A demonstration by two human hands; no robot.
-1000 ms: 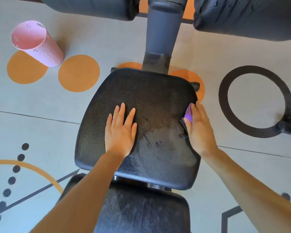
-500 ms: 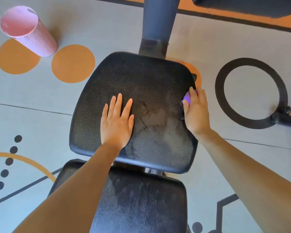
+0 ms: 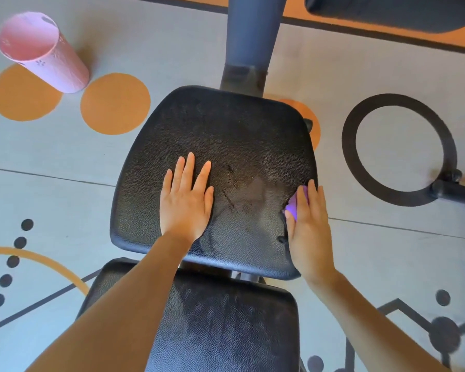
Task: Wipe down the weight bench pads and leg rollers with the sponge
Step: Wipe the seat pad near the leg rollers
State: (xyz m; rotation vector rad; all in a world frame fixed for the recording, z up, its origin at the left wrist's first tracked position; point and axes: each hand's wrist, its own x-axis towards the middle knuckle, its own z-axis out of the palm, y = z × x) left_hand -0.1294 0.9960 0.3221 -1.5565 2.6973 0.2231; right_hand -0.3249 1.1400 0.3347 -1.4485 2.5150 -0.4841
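Being pressed against the right edge of the black seat pad (image 3: 226,135), the purple sponge (image 3: 293,206) is being covered by the right hand (image 3: 310,226), whose fingers are lying over it. The left hand (image 3: 185,200) is being laid flat on the same pad, fingers straight and slightly spread. A second pad (image 3: 226,326) is being seen nearer. A pink cup (image 3: 42,51) is being left on the patterned floor (image 3: 373,63).
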